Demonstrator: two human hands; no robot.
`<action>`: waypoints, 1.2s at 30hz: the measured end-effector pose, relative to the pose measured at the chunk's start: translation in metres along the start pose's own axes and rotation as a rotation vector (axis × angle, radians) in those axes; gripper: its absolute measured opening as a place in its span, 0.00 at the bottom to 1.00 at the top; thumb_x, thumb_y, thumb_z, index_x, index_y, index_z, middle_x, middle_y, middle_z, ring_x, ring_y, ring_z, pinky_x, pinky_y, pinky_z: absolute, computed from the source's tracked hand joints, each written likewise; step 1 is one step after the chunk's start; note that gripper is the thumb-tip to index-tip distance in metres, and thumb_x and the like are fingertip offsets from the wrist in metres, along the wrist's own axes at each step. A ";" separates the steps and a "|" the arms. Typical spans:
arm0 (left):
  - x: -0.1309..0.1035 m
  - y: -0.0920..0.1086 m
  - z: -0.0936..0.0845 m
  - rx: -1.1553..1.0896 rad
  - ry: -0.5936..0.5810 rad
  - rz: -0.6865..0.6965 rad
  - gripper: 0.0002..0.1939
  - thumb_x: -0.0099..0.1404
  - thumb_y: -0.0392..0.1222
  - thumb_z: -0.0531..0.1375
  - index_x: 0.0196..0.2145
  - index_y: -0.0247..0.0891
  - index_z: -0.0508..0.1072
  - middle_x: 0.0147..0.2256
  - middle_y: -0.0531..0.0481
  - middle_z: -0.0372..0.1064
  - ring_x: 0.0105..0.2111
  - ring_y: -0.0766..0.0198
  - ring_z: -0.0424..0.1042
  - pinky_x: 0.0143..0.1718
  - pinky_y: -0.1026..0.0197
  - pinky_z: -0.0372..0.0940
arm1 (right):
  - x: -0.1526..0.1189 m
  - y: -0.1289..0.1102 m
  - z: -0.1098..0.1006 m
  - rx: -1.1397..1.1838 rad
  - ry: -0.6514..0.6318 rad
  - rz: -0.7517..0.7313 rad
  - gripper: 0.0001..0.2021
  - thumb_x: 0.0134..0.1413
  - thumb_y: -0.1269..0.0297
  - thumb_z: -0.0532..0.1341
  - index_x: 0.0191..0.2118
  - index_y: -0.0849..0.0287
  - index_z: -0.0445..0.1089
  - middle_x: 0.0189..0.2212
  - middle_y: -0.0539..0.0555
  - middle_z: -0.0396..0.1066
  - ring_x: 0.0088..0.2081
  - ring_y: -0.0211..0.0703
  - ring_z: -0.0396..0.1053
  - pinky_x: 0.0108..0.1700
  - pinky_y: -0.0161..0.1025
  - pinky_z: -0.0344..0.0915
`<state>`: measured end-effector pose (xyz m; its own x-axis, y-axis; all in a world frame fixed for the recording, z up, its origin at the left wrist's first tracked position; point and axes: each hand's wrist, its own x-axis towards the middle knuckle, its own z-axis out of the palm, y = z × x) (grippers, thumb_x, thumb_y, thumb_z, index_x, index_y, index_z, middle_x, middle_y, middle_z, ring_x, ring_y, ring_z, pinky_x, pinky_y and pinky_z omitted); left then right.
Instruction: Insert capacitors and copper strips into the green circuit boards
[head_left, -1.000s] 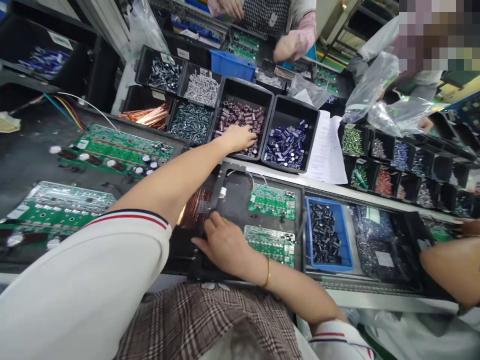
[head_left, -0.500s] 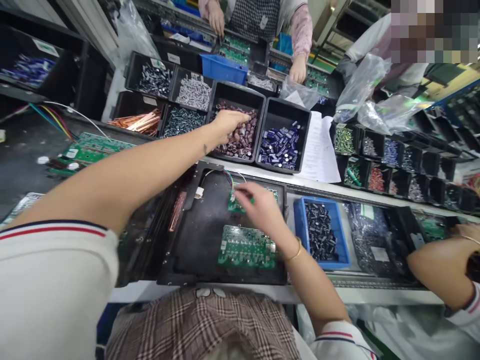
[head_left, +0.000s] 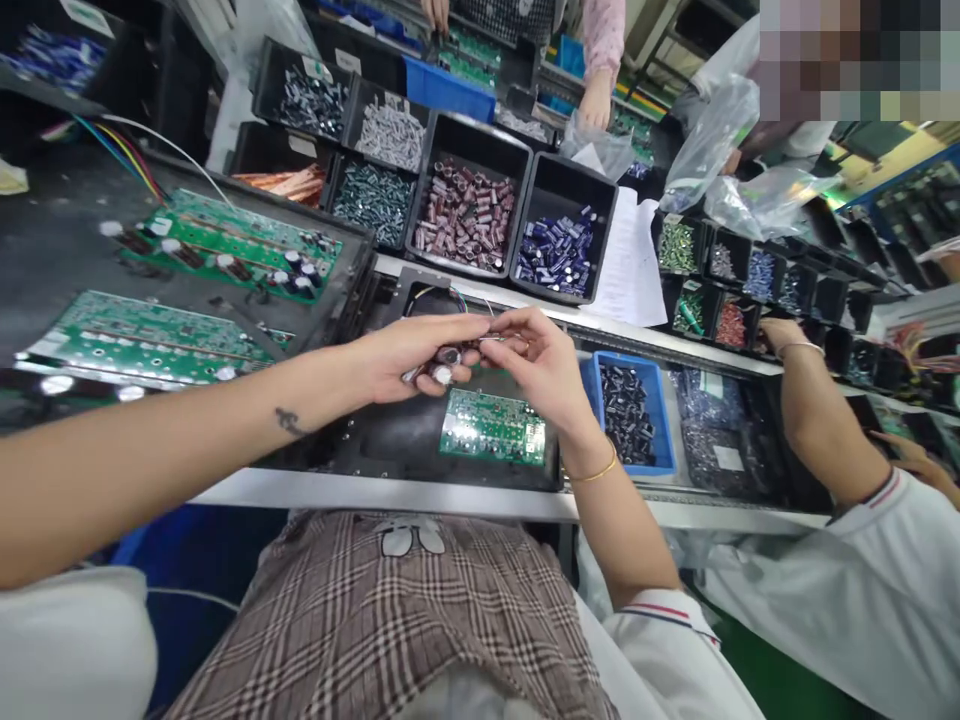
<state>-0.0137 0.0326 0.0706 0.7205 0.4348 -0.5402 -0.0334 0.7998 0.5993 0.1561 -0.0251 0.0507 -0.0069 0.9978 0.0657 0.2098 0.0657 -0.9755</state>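
Several brown capacitors (head_left: 445,366) with silver tops lie in the curled fingers of my left hand (head_left: 397,355). My right hand (head_left: 546,368) meets it at the fingertips, thumb and finger pinched on what looks like a capacitor by its thin leads; its body is mostly hidden. Below the hands a green circuit board (head_left: 491,428) lies in a black tray (head_left: 390,440). A second board, behind the hands, is almost fully covered. Beyond them stands a black bin (head_left: 480,140) of loose brown capacitors (head_left: 465,215).
Right of it is a bin of blue capacitors (head_left: 555,250), then a paper sheet (head_left: 634,265). A blue box (head_left: 666,420) of black parts stands right of the tray. Populated boards (head_left: 247,240) lie left. A co-worker's arm (head_left: 832,420) reaches into small bins at right.
My left hand has come out of the brown capacitor bin with several capacitors and moved down to my right hand. My right hand has lifted off the far board. The co-worker's arm reaches farther forward.
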 end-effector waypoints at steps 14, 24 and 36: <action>0.006 -0.098 -0.015 -0.447 -0.225 -0.350 0.06 0.57 0.40 0.56 0.33 0.37 0.63 0.29 0.44 0.70 0.14 0.69 0.60 0.07 0.73 0.44 | -0.017 0.068 -0.045 -0.866 -0.033 0.015 0.10 0.60 0.67 0.56 0.46 0.55 0.70 0.42 0.56 0.73 0.45 0.47 0.69 0.51 0.48 0.63; 0.028 -0.083 -0.008 -0.307 -0.038 -0.207 0.15 0.63 0.40 0.54 0.47 0.35 0.70 0.29 0.47 0.68 0.15 0.71 0.63 0.09 0.73 0.44 | -0.005 0.080 -0.042 -1.036 -0.077 -0.013 0.12 0.64 0.58 0.53 0.42 0.56 0.72 0.38 0.56 0.72 0.43 0.48 0.68 0.51 0.47 0.60; 0.032 -0.082 -0.016 -0.335 0.154 -0.095 0.08 0.65 0.41 0.58 0.40 0.36 0.69 0.26 0.54 0.60 0.16 0.75 0.59 0.11 0.75 0.42 | -0.005 0.080 -0.039 -1.149 -0.052 -0.025 0.15 0.65 0.54 0.53 0.40 0.58 0.72 0.36 0.56 0.71 0.39 0.47 0.69 0.43 0.42 0.64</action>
<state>0.0013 -0.0127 -0.0050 0.6197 0.3888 -0.6818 -0.2140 0.9195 0.3298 0.2113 -0.0253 -0.0198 -0.0579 0.9972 0.0476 0.9766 0.0665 -0.2046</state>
